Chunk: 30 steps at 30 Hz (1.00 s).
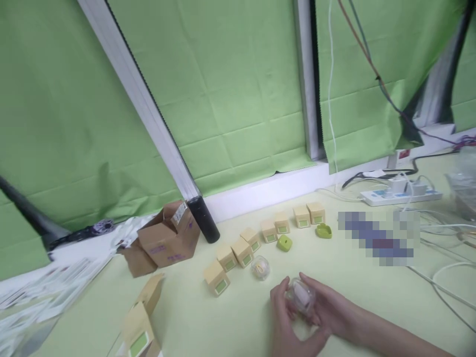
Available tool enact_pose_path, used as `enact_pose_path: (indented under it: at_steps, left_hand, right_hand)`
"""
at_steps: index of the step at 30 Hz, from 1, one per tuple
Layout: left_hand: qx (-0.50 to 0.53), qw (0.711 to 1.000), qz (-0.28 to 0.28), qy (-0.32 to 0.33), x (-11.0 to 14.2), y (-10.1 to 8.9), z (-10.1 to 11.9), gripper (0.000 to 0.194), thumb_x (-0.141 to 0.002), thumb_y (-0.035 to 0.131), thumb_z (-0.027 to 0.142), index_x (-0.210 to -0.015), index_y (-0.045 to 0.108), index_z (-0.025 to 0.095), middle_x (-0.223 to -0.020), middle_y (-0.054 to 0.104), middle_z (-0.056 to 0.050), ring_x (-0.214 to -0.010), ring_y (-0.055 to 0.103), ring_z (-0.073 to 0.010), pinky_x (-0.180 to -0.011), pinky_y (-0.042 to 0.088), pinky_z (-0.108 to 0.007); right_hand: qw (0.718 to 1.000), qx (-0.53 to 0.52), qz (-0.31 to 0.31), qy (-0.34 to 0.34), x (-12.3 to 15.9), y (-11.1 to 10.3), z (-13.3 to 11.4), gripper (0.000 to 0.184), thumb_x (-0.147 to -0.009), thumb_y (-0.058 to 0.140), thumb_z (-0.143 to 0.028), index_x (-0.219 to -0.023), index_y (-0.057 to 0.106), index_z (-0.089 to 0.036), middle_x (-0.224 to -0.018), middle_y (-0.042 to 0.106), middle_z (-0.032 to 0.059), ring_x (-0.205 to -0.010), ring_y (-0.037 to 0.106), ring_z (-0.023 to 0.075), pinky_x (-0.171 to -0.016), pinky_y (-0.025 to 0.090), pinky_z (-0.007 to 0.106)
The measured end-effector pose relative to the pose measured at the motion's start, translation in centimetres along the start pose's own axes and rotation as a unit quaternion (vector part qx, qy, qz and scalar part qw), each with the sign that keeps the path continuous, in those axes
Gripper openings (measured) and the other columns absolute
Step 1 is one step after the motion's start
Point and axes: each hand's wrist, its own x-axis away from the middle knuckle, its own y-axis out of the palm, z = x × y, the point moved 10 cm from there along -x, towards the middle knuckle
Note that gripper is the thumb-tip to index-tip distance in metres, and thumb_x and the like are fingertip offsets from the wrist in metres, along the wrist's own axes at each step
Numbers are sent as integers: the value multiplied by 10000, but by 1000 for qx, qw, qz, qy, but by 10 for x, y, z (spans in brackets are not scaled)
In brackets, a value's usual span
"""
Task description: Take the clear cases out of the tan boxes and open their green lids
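Near the front of the table, a small clear plastic package (302,296) with something whitish inside is held between both hands. From the left, my left hand (283,322) has its fingers curled around the package. My right hand (329,307) wraps it from the other side, thumb and fingers closed on it. A similar clear round package (261,267) lies on the table just beyond, with pale yellowish content. Farther back sit a green rounded piece (284,243) with a small hole and a green open shell-like piece (324,231).
Several small tan boxes (243,252) with green labels run in a slanting row behind the hands. An open box (137,329) stands front left. Behind it are a brown carton (171,240) and a black cylinder (203,219). A power strip (401,195) and cables lie at right.
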Motion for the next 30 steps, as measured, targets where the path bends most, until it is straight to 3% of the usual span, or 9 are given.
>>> enact_pose_path:
  at_steps: [3,5,7,10,15,19,23,27,30]
  left_hand:
    - [-11,1000,23,0,0,-5,3,534,-661,648,238,-1149,430,234,-1060,535,-93,-901,543,-248,-796,465,-399]
    - [27,998,49,-1,-1,-10,-2,438,-670,627,223,-1055,421,238,-989,541,-74,-880,563,-229,-813,469,-391]
    - [115,991,73,10,-4,-13,-8,453,-662,619,216,-1030,358,252,-1013,514,-64,-901,591,-209,-847,467,-376]
    - [202,977,73,2,-10,-12,-18,513,-680,594,221,-1104,308,261,-1076,486,-71,-983,603,-206,-893,450,-368]
    - [34,997,57,-40,-12,-18,-17,432,-677,622,241,-1073,450,214,-1125,552,-101,-1088,527,-264,-970,374,-427]
    - [-13,999,-10,-50,-9,-13,-10,414,-673,582,169,-1066,466,227,-1113,583,-84,-1071,531,-241,-961,375,-396]
    - [-109,992,-27,-49,-8,-11,-5,561,-616,664,222,-1133,446,224,-1070,566,-80,-1042,526,-260,-932,376,-393]
    - [-229,971,11,-65,-9,-17,-4,525,-528,763,371,-950,504,195,-984,537,-76,-957,525,-295,-884,375,-423]
    - [-262,962,43,-70,-7,-24,1,663,-448,809,417,-976,496,166,-1018,529,-105,-994,502,-326,-901,357,-451]
  right_hand:
    - [989,138,35,-45,3,0,-5,406,-879,490,-558,-833,603,-171,-770,658,30,-701,617,141,-614,467,221]
    - [956,274,95,-53,3,-12,-14,508,-910,326,-615,-823,574,-181,-733,644,36,-646,612,151,-563,474,246]
    - [888,420,167,-79,5,-28,-39,543,-922,229,-609,-818,554,-188,-700,629,36,-593,602,157,-505,468,255]
    - [793,546,240,-125,14,-51,-97,464,-883,332,-611,-830,555,-208,-720,629,33,-590,600,174,-471,444,256]
    - [607,703,339,-150,34,-91,-193,361,-796,534,-542,-952,633,-232,-989,622,103,-863,609,287,-574,406,285]
    - [517,785,323,-111,31,-108,-208,238,-797,544,-388,-882,673,-207,-872,634,111,-792,627,290,-581,379,291]
    - [504,832,209,-104,21,-88,-173,163,-812,510,-288,-829,664,-235,-878,654,52,-761,630,222,-594,381,261]
    - [530,837,67,-120,25,-45,-119,111,-796,538,-262,-793,648,-247,-838,647,3,-717,616,174,-625,383,250]
    - [554,822,19,-132,32,-20,-93,105,-806,554,-320,-830,623,-244,-838,642,1,-719,601,173,-630,390,256]
